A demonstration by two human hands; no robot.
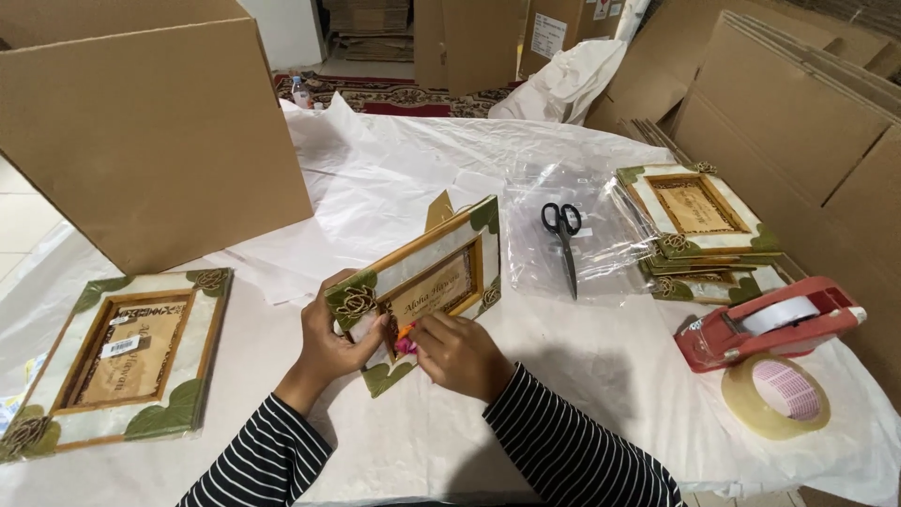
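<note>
Right hand (pixel 462 355) pinches pink-orange bit (pixel 404 341) | left hand (pixel 330 340) clamps tilted cream-green picture frame (pixel 424 286)

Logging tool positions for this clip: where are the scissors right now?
In the head view, the black-handled scissors lie right of centre on a clear plastic sheet, between the frame held in both hands and the stack of frames.

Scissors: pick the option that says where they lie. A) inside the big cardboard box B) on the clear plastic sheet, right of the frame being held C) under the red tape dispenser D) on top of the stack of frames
B: the black-handled scissors lie flat on the clear plastic sheet, between the held frame and the stack of frames.
</note>
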